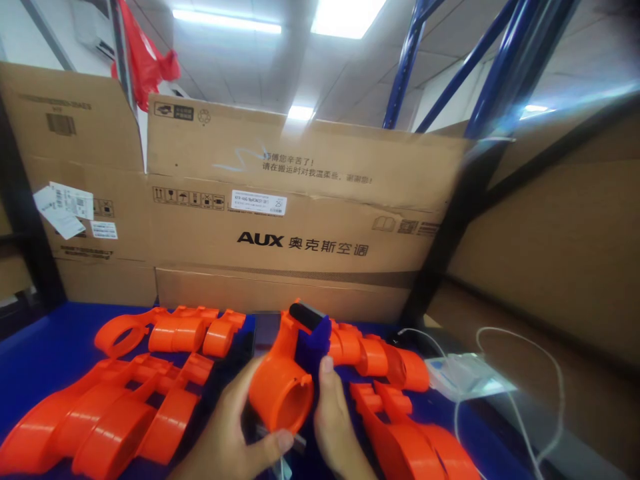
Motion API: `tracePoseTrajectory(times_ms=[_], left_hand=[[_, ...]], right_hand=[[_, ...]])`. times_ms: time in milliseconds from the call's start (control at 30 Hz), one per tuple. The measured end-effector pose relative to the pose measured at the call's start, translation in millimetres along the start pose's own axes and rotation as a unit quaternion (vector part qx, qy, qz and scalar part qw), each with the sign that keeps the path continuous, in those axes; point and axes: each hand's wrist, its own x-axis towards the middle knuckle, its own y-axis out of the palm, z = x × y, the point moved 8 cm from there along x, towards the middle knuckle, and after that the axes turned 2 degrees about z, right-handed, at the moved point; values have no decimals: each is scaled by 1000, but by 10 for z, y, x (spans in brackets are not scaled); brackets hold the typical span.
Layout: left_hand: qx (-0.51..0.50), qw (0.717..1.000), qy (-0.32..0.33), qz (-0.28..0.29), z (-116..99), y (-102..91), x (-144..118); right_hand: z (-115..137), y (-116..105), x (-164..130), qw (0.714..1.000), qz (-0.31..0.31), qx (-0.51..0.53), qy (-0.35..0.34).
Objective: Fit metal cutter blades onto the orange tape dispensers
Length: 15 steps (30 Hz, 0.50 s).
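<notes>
In the middle of the head view, my left hand [235, 427] is wrapped round the ring of an orange plastic tape dispenser [273, 393]. Its thumb presses the ring's lower edge. A blue part [316, 343] with a black roller [307, 317] sits at the dispenser's top, tilted to the right. My right hand [335, 417] is closed against the blue part from the right, thumb up along it; its other fingers are mostly hidden. Similar orange dispenser bodies without blue parts lie on both sides, a near left group [120, 420] and a near right group [415, 440].
More orange bodies stand farther back, left [177, 333] and right [373, 357], on the blue surface [30, 340]. A printed cardboard panel [200, 233] closes off the back. At right lie a clear plastic packet [470, 375] and a white cable [561, 393]. Blue-black rack posts [440, 253] rise there.
</notes>
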Motion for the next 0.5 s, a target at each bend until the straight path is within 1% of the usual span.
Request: tracePoseTrajectory(times_ms=[100, 200, 267, 367, 433, 500], left_hand=[[2, 1000, -21, -21, 70, -25, 0], [-15, 997, -59, -53, 191, -76, 35], [-21, 992, -85, -92, 277, -147, 65], [-31, 981, -102, -161, 330, -323, 106], [-29, 976, -106, -187, 285, -468, 137], [5, 974, -108, -199, 167, -648, 184]], right_hand=[[5, 78, 10, 999, 23, 0, 28], [16, 106, 76, 999, 46, 3, 17], [-21, 73, 143, 999, 38, 6, 8], [-152, -26, 236, 1000, -5, 9, 27], [-205, -24, 276, 999, 4, 17, 35], [-204, 7, 292, 999, 26, 25, 29]])
